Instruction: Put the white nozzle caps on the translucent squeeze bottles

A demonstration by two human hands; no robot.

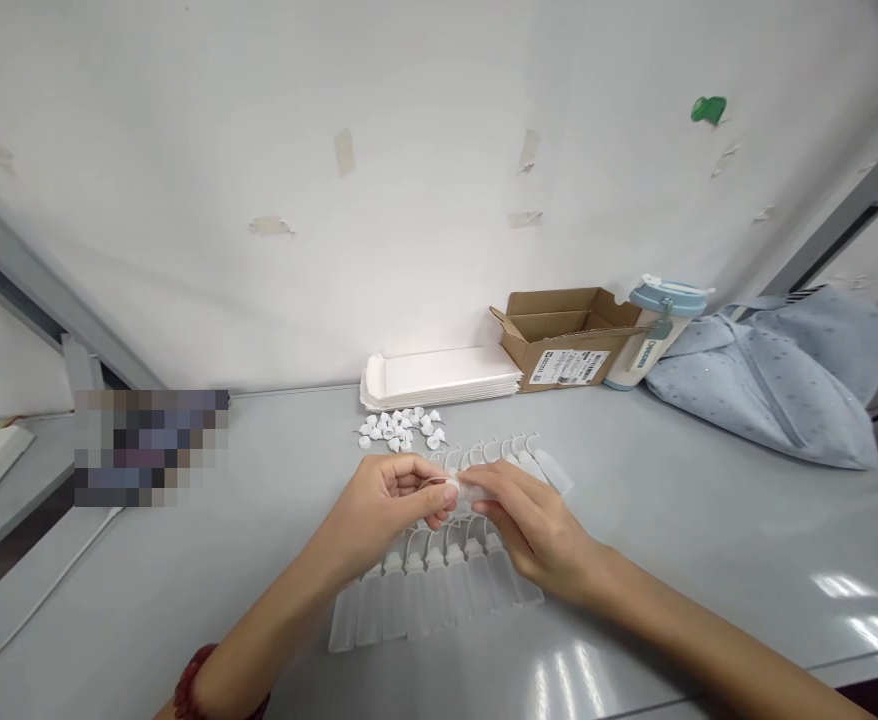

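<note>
My left hand (401, 495) pinches the white neck end of a small translucent plastic bottle (475, 491), with a thin curved strip beside it. Around the bottle's body, the fingers of my right hand (533, 515) are closed. Beneath and in front of my hands lies a row of similar translucent bottles (435, 590) with white tops and thin curved strips. More such bottles (551, 468) lie behind my right hand, partly covered by it. A loose pile of small white caps (398, 428), some with thin tips, sits beyond my left hand.
At the wall stand a stack of white trays (446, 375), an opened cardboard box (570, 340) and a white and blue tumbler (653, 335). A light blue cloth bag (776, 380) slumps at the right. Along the left runs a white cable (45, 595) to a blurred object (146, 445).
</note>
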